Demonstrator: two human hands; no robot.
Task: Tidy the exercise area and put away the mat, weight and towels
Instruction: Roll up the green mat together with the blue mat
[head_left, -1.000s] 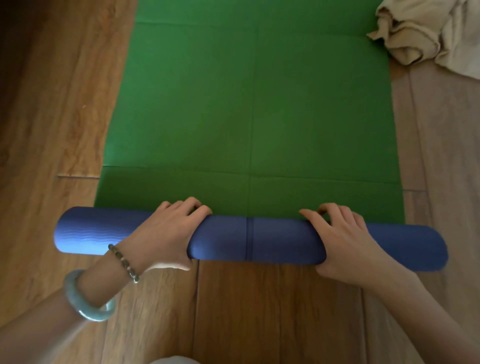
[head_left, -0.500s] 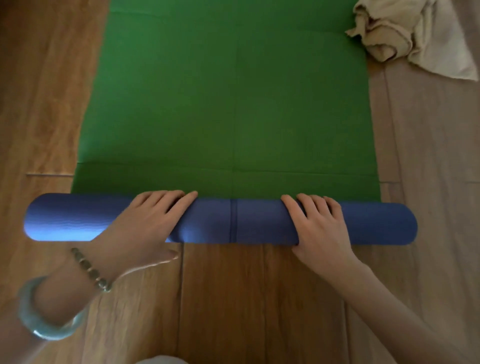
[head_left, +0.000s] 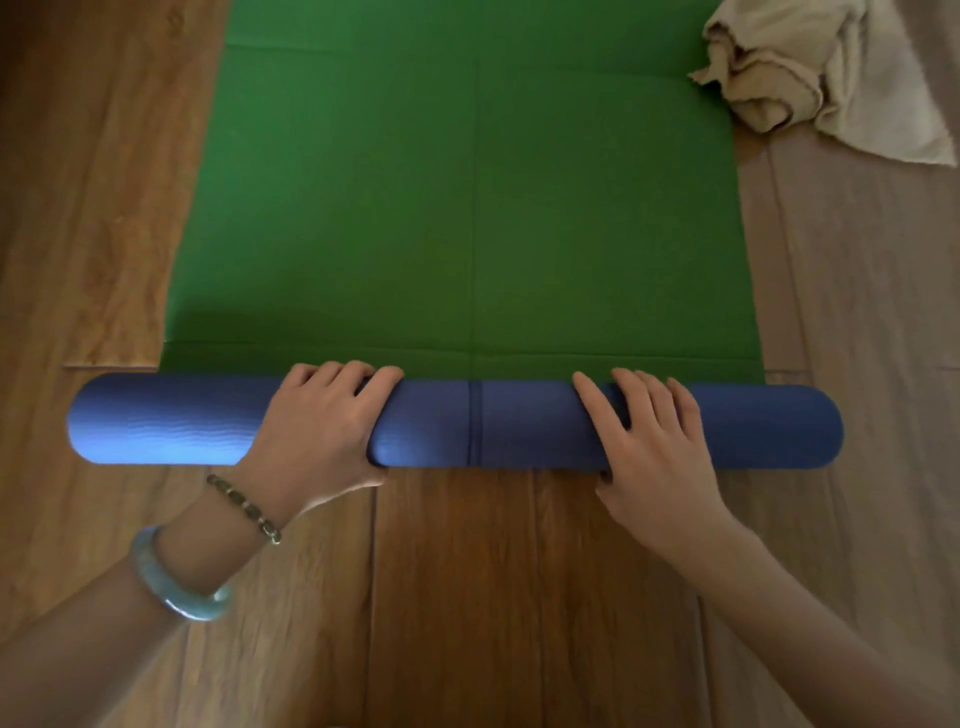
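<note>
The exercise mat lies on the wood floor, green side up, and its near end is wound into a blue roll that stretches left to right in front of me. My left hand grips the roll left of its middle seam, fingers curled over the top and thumb under the near side. My right hand presses on the roll right of the seam, its fingers laid fairly straight across the top. A crumpled beige towel sits at the far right, overlapping the mat's right edge. No weight is in view.
Wood floorboards run all around the mat; the boards at the right look paler. A green bangle and a bead bracelet sit on my left wrist.
The blue roll has turned away from me over the green surface, closing on the crease line ahead. Both hands stayed on it; my right fingers now lie flatter.
</note>
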